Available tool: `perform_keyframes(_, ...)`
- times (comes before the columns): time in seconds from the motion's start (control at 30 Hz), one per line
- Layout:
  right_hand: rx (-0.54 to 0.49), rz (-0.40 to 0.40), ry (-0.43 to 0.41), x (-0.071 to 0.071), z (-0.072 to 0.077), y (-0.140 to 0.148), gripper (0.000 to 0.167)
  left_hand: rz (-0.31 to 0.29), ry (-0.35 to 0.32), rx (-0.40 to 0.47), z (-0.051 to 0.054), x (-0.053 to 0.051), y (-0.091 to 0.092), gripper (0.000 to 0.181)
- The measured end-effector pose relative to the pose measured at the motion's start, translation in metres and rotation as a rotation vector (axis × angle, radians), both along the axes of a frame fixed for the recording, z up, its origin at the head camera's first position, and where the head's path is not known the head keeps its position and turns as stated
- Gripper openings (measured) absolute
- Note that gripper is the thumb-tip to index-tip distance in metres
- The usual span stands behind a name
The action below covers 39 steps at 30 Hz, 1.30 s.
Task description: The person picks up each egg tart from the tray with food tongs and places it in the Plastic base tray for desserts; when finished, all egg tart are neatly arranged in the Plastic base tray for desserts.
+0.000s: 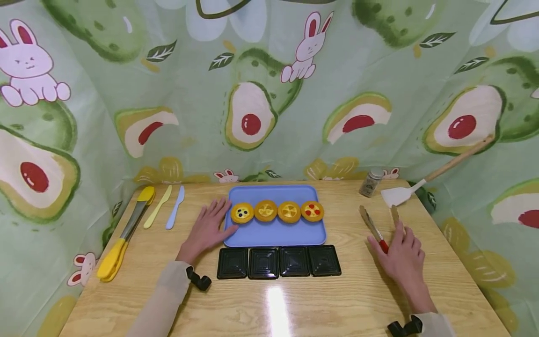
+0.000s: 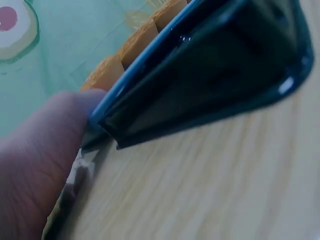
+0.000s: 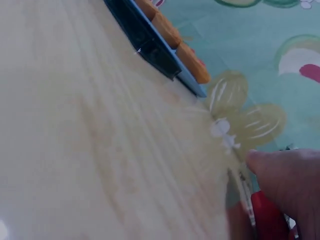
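Note:
A blue tray carries a row of toy tarts: one with dark berries at the left, two with pale yellow toppings, one with red pieces at the right. My left hand lies at the tray's left edge, fingers stretched out, thumb on the rim by the berry tart. Tongs with red handles and brown tips lie spread on the table's right side. Over their handles is my right hand, thumb on one side and fingers loosely extended on the other; its palm side is hidden.
Several black square dishes line up before the tray. Yellow-ended tongs, a yellow knife and a blue knife lie left. A glass shaker and a white spatula are back right. A patterned curtain surrounds the table.

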State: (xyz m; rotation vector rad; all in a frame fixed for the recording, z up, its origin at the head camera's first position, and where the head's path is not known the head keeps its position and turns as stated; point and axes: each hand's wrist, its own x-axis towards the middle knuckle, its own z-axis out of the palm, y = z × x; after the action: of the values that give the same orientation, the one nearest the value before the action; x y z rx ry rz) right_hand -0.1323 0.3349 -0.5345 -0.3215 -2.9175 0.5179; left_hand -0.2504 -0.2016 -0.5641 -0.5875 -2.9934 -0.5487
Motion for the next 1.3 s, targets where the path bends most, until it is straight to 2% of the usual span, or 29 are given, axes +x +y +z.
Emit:
perform_keyframes(0.27,0.020,-0.063,-0.038,0.001,-0.007,0.001,0.107,-0.006,0.004,0.028,-0.010,0.002,-0.002,0.094)
perform_keyframes(0.47,0.040,-0.133,-0.041,0.004,-0.010,0.001,0.088,-0.012,0.033,0.040,-0.014,0.004,-0.003,0.094)
perform_keyframes(0.63,0.037,-0.158,-0.029,0.004,-0.011,0.002,0.083,-0.014,0.063,0.034,-0.016,0.001,-0.002,0.093)
perform_keyframes(0.97,0.038,-0.086,0.004,0.009,-0.008,0.004,0.077,-0.010,0.049,0.037,-0.015,-0.002,-0.002,0.093)
perform_keyframes(1.17,-0.032,-0.057,-0.037,0.014,0.003,0.001,0.081,-0.008,0.045,0.040,-0.015,-0.003,-0.002,0.093)
perform_keyframes(1.3,-0.046,0.002,-0.060,0.017,0.014,-0.004,0.085,-0.007,0.041,0.039,-0.014,-0.005,-0.001,0.094)
